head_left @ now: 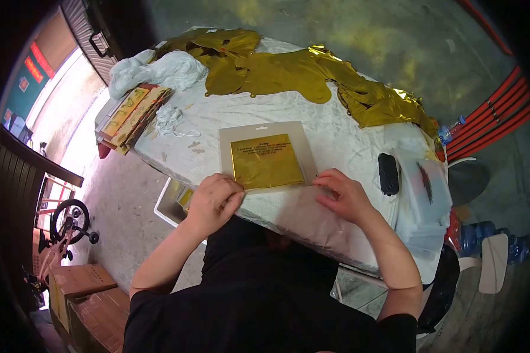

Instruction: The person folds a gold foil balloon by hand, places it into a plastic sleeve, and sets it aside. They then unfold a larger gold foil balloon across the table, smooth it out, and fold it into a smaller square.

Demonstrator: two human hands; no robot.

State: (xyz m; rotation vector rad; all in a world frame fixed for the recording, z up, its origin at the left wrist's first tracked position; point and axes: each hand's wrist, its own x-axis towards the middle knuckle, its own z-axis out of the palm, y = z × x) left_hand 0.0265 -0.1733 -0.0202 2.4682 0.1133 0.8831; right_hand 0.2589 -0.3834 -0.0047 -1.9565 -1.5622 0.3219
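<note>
a flat, see-through plastic bag with a hang hole in its top edge (301, 150) lies face up at the near edge of the desk, right in front of the person, and inside it sits a shiny gold folded foil square (267, 165) with dark lettering across its upper half. the bare left hand (216, 200) comes in from below with its knuckles up, fingers curled over at the bag's lower left corner; from here i can't tell whether its grip pinches the plastic or merely rests there. the bare right hand (344, 194) is by the lower right corner, wrist low and elbow bent outward, its grip loosely spread, with a gap between thumb and bent forefinger.

beneath is the desk (335, 144), its white covering finely wrinkled. to the right lie a black, rounded oblong pouch (388, 173) and a slippery-looking pile of clear plastic sleeves (424, 188). to the left are a small tangled white wad (168, 119), a rough-edged stack of brown and yellow cardboard pieces (136, 117) and a crumpled, filmy white heap (165, 73). along the far edge sprawl creased gold foil sheets (271, 70), glinting at their folds. brown cardboard boxes (85, 279) stand on the smooth grey floor (126, 209) at left.
</note>
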